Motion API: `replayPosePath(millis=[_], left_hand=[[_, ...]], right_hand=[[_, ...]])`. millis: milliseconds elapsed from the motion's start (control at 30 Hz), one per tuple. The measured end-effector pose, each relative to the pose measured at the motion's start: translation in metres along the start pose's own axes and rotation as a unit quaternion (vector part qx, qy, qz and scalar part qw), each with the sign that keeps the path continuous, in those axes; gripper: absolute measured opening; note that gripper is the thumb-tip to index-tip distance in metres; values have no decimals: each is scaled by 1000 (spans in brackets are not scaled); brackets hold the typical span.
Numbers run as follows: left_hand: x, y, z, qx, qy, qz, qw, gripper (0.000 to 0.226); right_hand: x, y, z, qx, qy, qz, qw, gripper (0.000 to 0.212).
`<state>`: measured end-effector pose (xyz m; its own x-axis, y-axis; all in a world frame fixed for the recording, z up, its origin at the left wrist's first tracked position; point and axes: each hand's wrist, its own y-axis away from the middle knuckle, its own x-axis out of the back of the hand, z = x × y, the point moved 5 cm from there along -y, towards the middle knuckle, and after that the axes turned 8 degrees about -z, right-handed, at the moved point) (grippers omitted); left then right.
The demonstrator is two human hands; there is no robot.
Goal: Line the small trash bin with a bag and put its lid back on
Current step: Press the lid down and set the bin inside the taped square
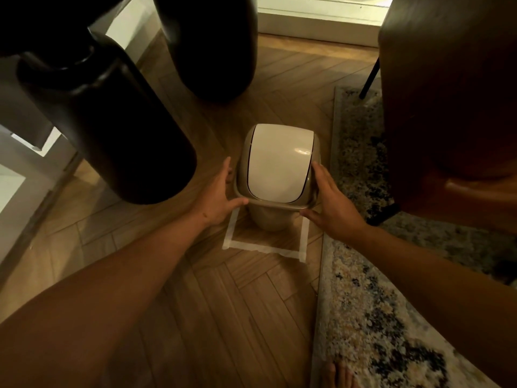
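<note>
A small beige trash bin point(270, 217) stands on the wooden floor inside a square of white tape point(260, 247). Its lid point(277, 163), beige-framed with a white swing flap, sits on top of it. My left hand point(216, 196) touches the lid's left rim, thumb at the front corner, fingers down the side. My right hand point(333, 201) rests against the right rim in the same way, thumb at the front right corner. No bag is visible.
Large dark rounded shapes point(112, 130) hang close on the left and behind point(212, 46). A brown chair point(447, 107) stands at the right over a patterned rug point(377, 303). My bare foot point(338, 375) shows at the bottom edge.
</note>
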<state>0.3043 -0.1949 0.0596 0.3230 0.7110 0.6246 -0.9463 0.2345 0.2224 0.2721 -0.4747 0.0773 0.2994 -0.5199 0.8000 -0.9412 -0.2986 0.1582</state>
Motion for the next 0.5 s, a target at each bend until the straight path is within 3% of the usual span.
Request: replayPosePath(millis=[500], left_hand=[[-2, 2, 9, -37, -25, -13, 999, 104]], right_hand=[[2, 0, 0, 9, 8, 3, 1000, 125]])
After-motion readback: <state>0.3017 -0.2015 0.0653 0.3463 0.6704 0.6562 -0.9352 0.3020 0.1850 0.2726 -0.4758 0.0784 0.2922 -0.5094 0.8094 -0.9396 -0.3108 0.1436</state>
